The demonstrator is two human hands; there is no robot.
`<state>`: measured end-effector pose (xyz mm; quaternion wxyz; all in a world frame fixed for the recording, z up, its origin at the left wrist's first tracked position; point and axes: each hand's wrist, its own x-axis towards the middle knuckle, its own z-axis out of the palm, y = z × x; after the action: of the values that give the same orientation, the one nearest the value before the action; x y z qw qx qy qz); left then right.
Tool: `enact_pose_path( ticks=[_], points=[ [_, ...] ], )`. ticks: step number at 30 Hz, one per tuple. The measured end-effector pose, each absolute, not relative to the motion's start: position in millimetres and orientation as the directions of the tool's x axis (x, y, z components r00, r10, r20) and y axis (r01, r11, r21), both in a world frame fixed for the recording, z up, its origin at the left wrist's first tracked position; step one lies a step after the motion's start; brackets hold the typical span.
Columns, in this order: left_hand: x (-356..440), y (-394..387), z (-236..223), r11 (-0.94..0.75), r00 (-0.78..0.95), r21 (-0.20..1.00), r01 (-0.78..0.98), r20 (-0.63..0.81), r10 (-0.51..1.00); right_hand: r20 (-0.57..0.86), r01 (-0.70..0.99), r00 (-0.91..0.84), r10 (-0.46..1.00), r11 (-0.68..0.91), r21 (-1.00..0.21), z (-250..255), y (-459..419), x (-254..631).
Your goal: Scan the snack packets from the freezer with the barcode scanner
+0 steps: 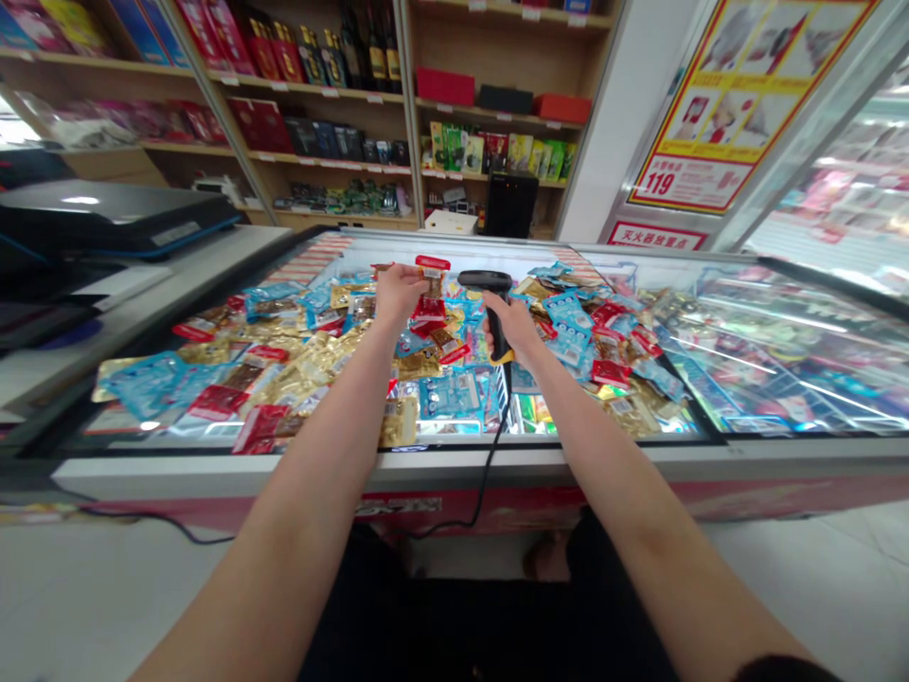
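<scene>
Left hand (398, 296) raised above the freezer, fingers (418, 273) closed on the side of a red-topped snack packet (432, 282); packet lifted clear of the pile, upright, its lower part hard to separate from the red pouches behind; right hand (512, 329) just beside it and slightly lower, fingers (522, 327) wrapped shut round the grip of a black handheld barcode scanner (495, 313); scanner head level with the packet and close to it, not touching as far as visible; yellow band at the base of the grip; black cable (490, 464) running from the scanner down over the front edge of a glass-lidded chest freezer (398, 461), then on toward the floor; flat snack pouches (312, 365) in blue, gold and red heaped loosely inside, directly beneath both hands; grey counter (142, 303) along the left of the freezer, black flat-topped device (106, 213) on it; wooden shelves (333, 95) behind, stocked with bottles and boxes; red-and-yellow poster (745, 104) with the number 119 at upper right; pale tiled floor (106, 597) below.
</scene>
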<state>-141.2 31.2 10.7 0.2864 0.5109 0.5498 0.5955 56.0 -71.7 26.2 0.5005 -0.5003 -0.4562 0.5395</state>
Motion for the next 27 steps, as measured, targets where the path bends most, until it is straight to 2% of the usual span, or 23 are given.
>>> enact_pose_path(
  ticks=[3,8,27],
  points=[
    [-131.2,29.5,6.9,-0.276,-0.283,0.946,0.172,0.316,0.905,-0.077,-0.098,-0.008,0.997,-0.078,-0.992,28.7,-73.6,55.7],
    [-119.2,24.0,4.0,-0.335,-0.255,0.919,0.209,0.382,0.888,-0.061,-0.114,-0.015,0.998,-0.063,-0.992,30.5,-74.8,56.2],
    [-114.2,17.6,8.6,-0.336,-0.286,0.915,0.224,0.391,0.875,-0.027,-0.110,-0.040,0.999,-0.031,-0.993,32.0,-73.3,60.8]
  ],
)
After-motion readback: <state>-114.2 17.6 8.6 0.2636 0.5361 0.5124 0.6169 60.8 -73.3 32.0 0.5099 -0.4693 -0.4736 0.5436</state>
